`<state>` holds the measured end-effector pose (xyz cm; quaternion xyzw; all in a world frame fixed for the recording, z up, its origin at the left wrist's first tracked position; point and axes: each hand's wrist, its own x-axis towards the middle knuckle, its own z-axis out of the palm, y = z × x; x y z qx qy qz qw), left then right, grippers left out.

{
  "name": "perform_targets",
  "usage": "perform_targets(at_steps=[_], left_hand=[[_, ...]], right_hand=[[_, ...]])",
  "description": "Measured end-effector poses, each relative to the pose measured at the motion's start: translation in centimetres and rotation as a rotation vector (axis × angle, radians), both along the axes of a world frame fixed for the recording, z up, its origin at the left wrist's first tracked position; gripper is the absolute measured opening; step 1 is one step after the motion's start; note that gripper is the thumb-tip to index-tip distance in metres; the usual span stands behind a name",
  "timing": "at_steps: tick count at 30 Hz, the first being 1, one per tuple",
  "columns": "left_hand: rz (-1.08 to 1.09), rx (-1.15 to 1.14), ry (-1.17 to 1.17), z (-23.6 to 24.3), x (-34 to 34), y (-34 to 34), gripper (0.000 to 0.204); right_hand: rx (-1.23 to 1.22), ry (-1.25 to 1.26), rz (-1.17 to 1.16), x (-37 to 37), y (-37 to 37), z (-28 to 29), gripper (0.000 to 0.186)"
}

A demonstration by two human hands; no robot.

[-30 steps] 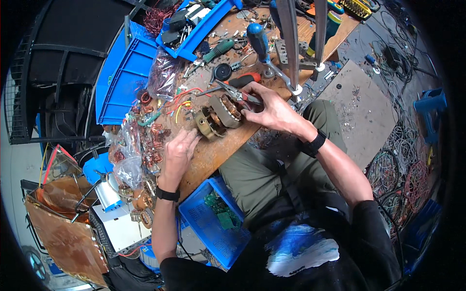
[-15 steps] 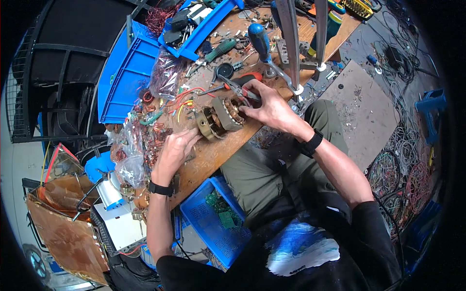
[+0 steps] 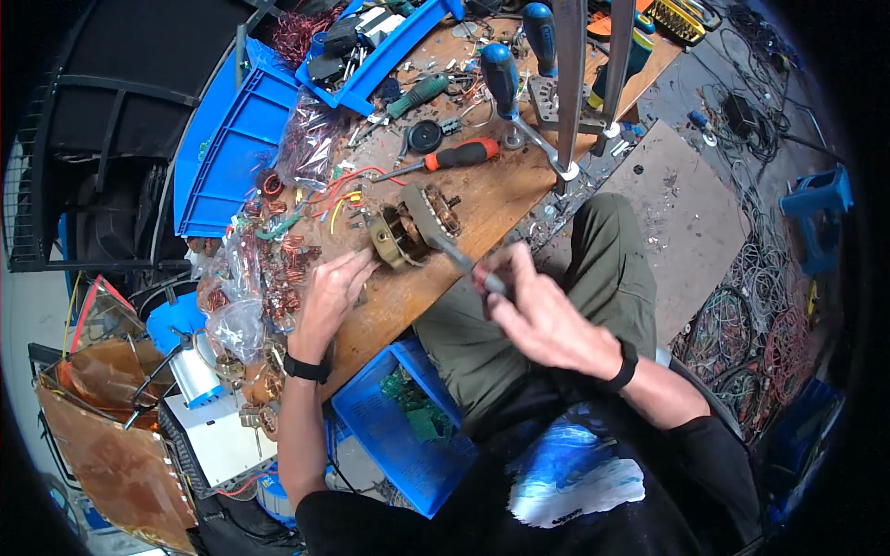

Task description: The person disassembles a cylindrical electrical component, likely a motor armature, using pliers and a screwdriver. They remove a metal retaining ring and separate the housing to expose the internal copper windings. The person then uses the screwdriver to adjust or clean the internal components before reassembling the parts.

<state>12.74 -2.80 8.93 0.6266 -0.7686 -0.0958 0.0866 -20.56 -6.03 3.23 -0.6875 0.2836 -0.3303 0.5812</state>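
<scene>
A small electric motor (image 3: 393, 239) with a brass-coloured housing, a stack of metal plates and copper windings lies on its side at the wooden bench's near edge. My left hand (image 3: 329, 292) is at its left end, fingers stretched out with the tips at the housing. The thumb is hidden. My right hand (image 3: 547, 320) is closed round the handles of pliers (image 3: 483, 278), which have some red on the grip and look blurred. Their grey head points at the plate stack, close to it; whether it touches cannot be made out.
Behind the motor lie an orange-and-black screwdriver (image 3: 461, 155), a green-handled screwdriver (image 3: 419, 95) and a round black part (image 3: 425, 136). Upright metal bars (image 3: 569, 83) stand at the right. Copper coils (image 3: 295, 255) and plastic bags crowd the left. A blue crate (image 3: 371, 445) sits below the bench edge.
My right hand has drawn back from the motor toward my lap, with the pliers turned so their head faces the motor. My left hand and the motor have hardly moved.
</scene>
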Motion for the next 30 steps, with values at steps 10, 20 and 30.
perform_targets(at_steps=[10,20,30], left_hand=[[-0.075,-0.184,0.072,-1.5,0.2,0.6,0.022],[-0.013,-0.183,0.085,-3.2,1.2,1.4,0.022],[-0.027,-0.179,0.104,-2.3,0.7,1.5,0.017]], right_hand=[[-0.053,0.081,-0.047,3.8,1.5,1.5,0.030],[-0.141,0.056,-0.177,3.2,2.0,1.3,0.032],[0.110,0.004,-0.205,-1.7,0.6,0.9,0.040]])
